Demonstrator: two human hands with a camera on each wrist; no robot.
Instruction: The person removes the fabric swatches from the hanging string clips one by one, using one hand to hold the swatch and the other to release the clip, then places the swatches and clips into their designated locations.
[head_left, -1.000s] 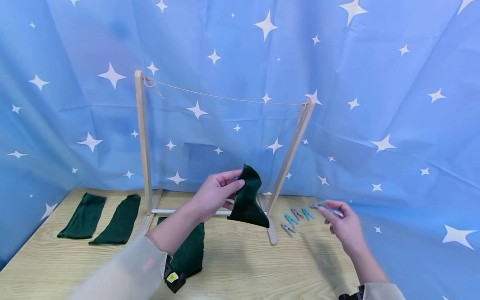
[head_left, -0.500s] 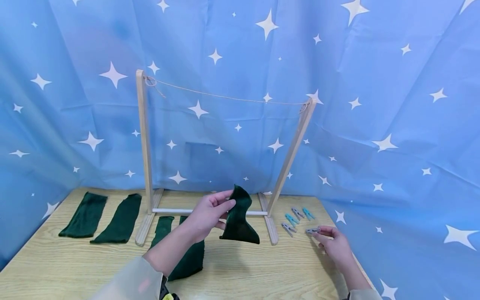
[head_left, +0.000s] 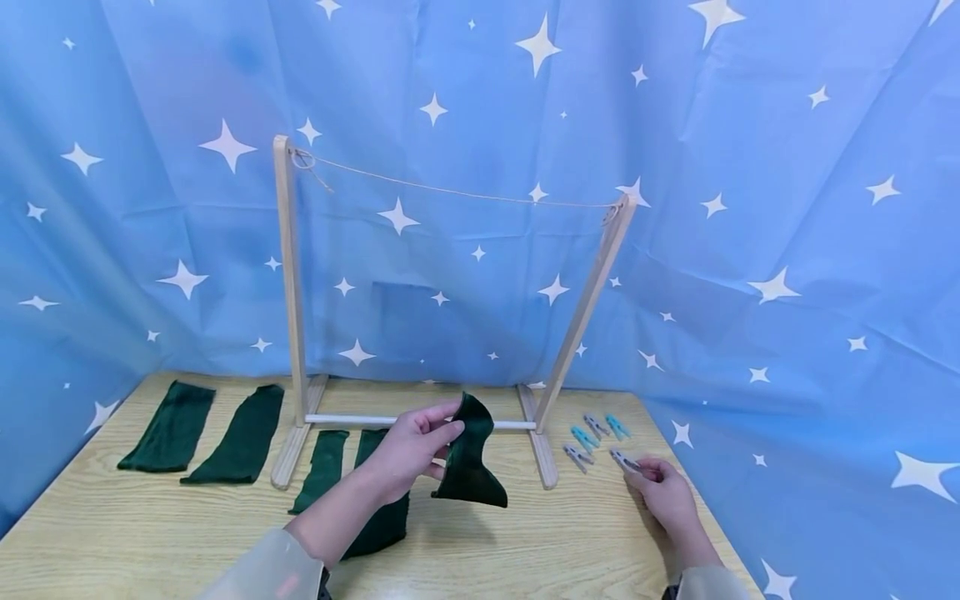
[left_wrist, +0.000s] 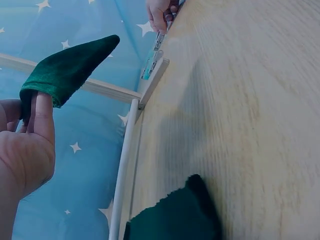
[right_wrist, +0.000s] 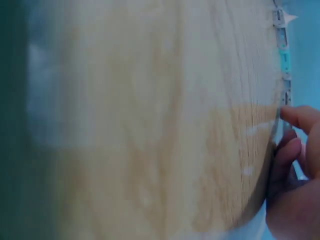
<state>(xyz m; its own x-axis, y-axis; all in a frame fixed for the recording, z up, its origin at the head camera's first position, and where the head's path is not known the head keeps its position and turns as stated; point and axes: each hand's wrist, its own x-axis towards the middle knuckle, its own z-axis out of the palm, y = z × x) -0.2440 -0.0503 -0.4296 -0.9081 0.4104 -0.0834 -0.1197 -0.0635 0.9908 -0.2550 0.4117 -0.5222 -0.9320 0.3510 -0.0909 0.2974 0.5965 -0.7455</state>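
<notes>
L hand (head_left: pixel 408 446) is pinching a green cloth (head_left: pixel 467 462) by its top edge, holding it above the table (head_left: pixel 525 542), in front of the rack (head_left: pixel 292 283); cloth's lower end is hanging free. R hand (head_left: pixel 663 492) is resting on the table w/ fingers closed on a grey peg (head_left: pixel 624 460), just beside 4 other pegs (head_left: pixel 588 437); 4 more cloths (head_left: pixel 240 433) are lying flat at L.

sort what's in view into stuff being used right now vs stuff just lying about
In use:
- left hand pinching green cloth
- right hand holding grey peg at the table

Lying about:
- other green cloths
- spare pegs
- wooden line frame
</notes>
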